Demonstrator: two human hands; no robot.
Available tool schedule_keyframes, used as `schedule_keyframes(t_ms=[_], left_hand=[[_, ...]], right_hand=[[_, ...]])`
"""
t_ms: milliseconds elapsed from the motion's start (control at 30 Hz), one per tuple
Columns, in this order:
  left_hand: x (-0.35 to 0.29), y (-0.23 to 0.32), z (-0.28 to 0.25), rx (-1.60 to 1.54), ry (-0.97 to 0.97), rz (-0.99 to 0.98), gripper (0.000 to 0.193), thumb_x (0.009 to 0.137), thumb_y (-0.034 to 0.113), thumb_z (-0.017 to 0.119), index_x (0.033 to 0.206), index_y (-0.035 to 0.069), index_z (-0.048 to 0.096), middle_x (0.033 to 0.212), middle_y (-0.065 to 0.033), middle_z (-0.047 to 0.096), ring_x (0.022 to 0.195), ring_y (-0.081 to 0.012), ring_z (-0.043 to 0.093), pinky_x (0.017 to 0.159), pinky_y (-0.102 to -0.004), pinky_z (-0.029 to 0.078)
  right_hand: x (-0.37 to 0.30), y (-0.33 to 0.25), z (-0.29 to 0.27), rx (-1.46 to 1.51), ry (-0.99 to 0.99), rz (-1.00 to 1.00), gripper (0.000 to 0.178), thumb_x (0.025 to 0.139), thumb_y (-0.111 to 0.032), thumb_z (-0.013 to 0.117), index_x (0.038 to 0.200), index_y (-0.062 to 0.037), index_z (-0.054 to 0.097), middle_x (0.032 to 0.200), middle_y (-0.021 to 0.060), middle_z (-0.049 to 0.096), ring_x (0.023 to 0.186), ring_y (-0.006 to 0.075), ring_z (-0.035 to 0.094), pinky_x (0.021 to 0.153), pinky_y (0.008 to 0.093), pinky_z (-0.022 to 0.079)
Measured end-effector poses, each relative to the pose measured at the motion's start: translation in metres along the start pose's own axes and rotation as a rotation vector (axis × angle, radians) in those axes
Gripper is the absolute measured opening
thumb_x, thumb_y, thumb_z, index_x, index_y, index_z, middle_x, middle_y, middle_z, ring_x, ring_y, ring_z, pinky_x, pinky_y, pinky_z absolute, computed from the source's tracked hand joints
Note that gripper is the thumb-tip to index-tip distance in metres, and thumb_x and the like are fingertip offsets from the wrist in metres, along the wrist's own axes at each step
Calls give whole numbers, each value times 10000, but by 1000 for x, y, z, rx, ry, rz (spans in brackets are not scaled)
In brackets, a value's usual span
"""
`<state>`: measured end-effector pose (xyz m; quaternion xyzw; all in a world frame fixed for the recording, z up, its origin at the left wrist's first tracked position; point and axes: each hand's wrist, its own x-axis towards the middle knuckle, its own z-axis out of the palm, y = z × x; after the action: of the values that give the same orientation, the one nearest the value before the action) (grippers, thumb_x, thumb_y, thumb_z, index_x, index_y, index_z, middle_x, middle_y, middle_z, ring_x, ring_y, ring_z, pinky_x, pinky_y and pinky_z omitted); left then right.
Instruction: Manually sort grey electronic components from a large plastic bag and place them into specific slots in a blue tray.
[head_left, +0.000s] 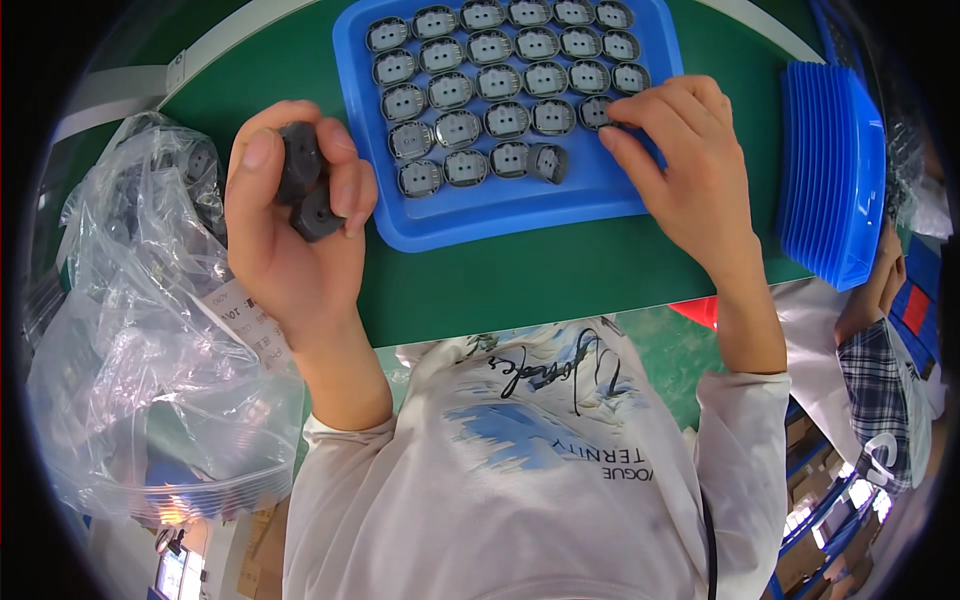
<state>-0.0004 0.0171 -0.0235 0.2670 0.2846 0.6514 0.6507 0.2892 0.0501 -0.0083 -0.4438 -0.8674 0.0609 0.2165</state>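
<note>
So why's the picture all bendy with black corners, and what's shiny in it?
Head view: the fisheye lens bends straight edges near the rim, and its round picture leaves the corners black; head view: the clear bag has whitish glare streaks; head view: the blue tray looks fairly crisp.

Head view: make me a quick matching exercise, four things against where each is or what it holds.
1. Left hand
2. Right hand
3. Stacked blue trays
4. Clear plastic bag

A. Over the loaded blue tray's right side
B. Far left of the picture
C. Gripping dark gray plastic parts
D. At the green table's right end

Pairs: 1-C; 2-A; 3-D; 4-B
</note>
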Motion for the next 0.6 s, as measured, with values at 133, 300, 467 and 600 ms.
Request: schedule_keyframes(t_ms=[133,300,467,600], left_hand=[[-2,0,3,22,18,-3,354,1017,265,461,1160,-29,598,916,-186,627,610,-178,507,506,-303,400],[-2,0,2,30,31,-6,355,1017,262,461,1159,-32,600,913,-189,629,612,-178,508,507,-304,400],[-1,0,1,27,29,-9,352,1017,259,465,1163,-32,600,912,-187,631,611,-180,509,508,-305,399],[0,0,0,19,34,-11,350,1017,258,468,1161,-32,601,910,-185,631,612,-180,509,507,-305,397]], right_hand=[[-1,-2,1,18,-1,-5,136,783,-104,765,892,-53,702,888,46,672,921,260,591,834,364,461],[0,-4,3,30,-2,-4,121,779,-102,767,868,-56,699,885,46,672,907,256,588,816,364,460],[2,-7,5,14,45,-4,147,759,-113,788,863,-62,697,862,52,664,889,260,590,815,363,460],[1,-26,-5,64,22,1,169,749,-129,805,852,-57,692,849,52,662,871,258,590,793,364,453]])
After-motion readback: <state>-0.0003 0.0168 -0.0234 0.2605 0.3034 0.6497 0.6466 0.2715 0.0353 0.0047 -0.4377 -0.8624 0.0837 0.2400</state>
